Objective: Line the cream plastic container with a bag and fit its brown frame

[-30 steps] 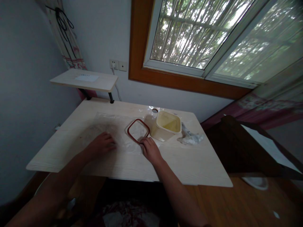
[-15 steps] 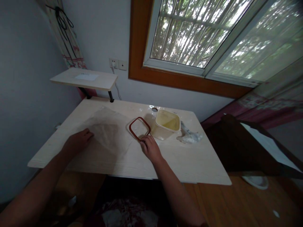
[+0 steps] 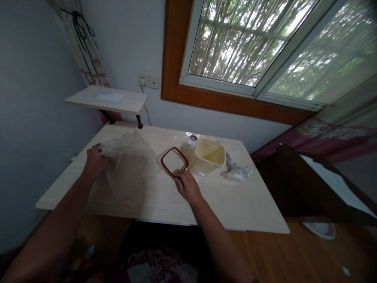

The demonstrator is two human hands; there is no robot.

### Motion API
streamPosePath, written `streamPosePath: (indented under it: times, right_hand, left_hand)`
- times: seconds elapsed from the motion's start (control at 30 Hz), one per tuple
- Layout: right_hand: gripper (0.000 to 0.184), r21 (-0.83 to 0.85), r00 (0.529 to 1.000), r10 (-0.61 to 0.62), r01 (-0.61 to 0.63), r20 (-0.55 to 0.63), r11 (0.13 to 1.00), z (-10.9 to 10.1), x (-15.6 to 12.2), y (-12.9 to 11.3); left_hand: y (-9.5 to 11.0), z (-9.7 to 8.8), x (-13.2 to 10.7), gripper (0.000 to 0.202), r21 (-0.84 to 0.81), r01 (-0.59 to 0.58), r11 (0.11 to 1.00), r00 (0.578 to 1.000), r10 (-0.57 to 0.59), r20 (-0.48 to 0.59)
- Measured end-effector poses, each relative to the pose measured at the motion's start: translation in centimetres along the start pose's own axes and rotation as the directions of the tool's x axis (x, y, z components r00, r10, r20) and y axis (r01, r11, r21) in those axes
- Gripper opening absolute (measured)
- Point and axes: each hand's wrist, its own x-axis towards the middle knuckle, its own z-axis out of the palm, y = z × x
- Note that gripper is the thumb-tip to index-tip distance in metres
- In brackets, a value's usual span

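Observation:
My left hand (image 3: 96, 161) is closed on the left edge of a clear plastic bag (image 3: 128, 163), which is partly lifted and spread over the left half of the desk. My right hand (image 3: 189, 185) grips the near corner of a square lid with a red-brown rim (image 3: 162, 162). The lid lies on the desk, its centre clear or open; I cannot tell which. Just right of it stands a cream plastic tub (image 3: 203, 166), upright and without a cover. Beyond the tub is a crumpled plastic bag (image 3: 238, 172).
A small raised shelf (image 3: 129, 102) with a paper on it stands at the desk's back left. The pale desk (image 3: 235, 204) has a round cable hole near its back edge. A dark piece of furniture (image 3: 294, 188) is on the right.
My left hand has moved up and away to the bag's far-left edge and raised it, so the bag is more spread and creased. My right hand and the lid have stayed put.

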Motion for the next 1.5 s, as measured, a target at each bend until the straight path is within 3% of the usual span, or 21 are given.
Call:
streamPosePath:
  times: [0.1,0.3,0.43,0.63,0.77,0.87,0.97,1.13,1.33,1.5]
  right_hand:
    - [0.016,-0.006,1.0,0.003,-0.003,-0.003,1.0,0.0,0.0,-0.1]
    - [0.015,-0.014,1.0,0.001,0.0,0.008,1.0,-0.1,0.1,-0.1]
    - [0.016,0.006,1.0,-0.016,0.016,0.001,1.0,-0.1,0.1,0.0]
    - [0.016,0.009,1.0,-0.017,0.017,-0.007,1.0,0.0,0.1,0.0]
    - [0.015,0.001,1.0,-0.012,0.012,-0.002,1.0,0.0,0.1,0.0]
    - [0.014,-0.007,1.0,-0.008,0.008,0.0,1.0,0.0,0.1,0.0]
    - [0.014,-0.011,1.0,-0.006,0.006,-0.002,1.0,0.0,0.0,0.0]
    - [0.014,-0.008,1.0,-0.009,0.009,-0.005,1.0,-0.1,0.0,-0.1]
    - [0.013,-0.011,1.0,-0.002,0.002,0.003,1.0,-0.1,0.1,-0.1]
    - [0.012,0.005,1.0,-0.014,0.014,-0.019,1.0,-0.1,0.1,-0.1]
  left_hand:
    - [1.5,0.7,-0.2,0.08,-0.081,0.07,0.994,0.998,-0.071,-0.003]
    - [2.5,1.8,1.2,0.069,-0.112,-0.125,0.986,0.992,0.123,-0.021]
    - [1.0,1.0,3.5,0.068,0.011,-0.194,0.981,0.981,0.194,-0.015]
    - [-0.7,-1.1,5.8,0.064,0.293,-0.168,0.941,0.981,0.19,-0.046]
    - [2.1,-0.1,5.3,0.051,0.349,-0.287,0.892,0.951,0.31,-0.013]
    - [6.0,2.2,3.3,0.035,0.289,-0.415,0.863,0.909,0.385,0.158]
    - [10.1,4.6,0.4,0.039,0.256,-0.464,0.848,0.882,0.416,0.22]
    - [14.7,6.9,-3.1,0.049,0.372,-0.308,0.876,0.951,0.27,0.151]
    - [15.6,7.3,-3.0,0.038,0.39,-0.271,0.88,0.949,0.177,0.261]
    - [15.0,7.1,-3.2,0.034,0.375,-0.412,0.83,0.891,0.282,0.355]
